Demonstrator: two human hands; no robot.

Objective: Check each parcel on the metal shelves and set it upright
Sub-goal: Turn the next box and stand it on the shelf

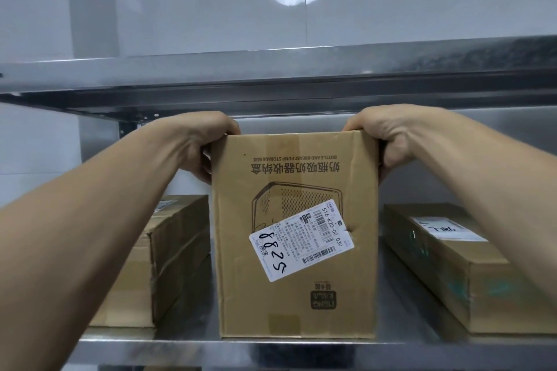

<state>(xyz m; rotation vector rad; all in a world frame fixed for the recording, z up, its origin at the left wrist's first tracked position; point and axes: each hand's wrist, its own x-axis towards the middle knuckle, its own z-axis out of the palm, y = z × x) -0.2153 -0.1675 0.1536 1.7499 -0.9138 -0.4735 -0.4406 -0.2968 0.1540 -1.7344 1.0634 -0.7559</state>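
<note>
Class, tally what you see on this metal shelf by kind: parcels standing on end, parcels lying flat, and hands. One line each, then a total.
On end: 1, middle parcel
Lying flat: 2, left parcel and right parcel
Hands: 2, left hand and right hand, both gripping middle parcel
Total: 5

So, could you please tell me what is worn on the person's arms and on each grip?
Nothing visible. The left grip and right grip are ungloved; the left forearm and right forearm are bare, with no sleeve, watch or band in view. The fingers are mostly hidden behind the cardboard parcel, so rings cannot be ruled out.
</note>
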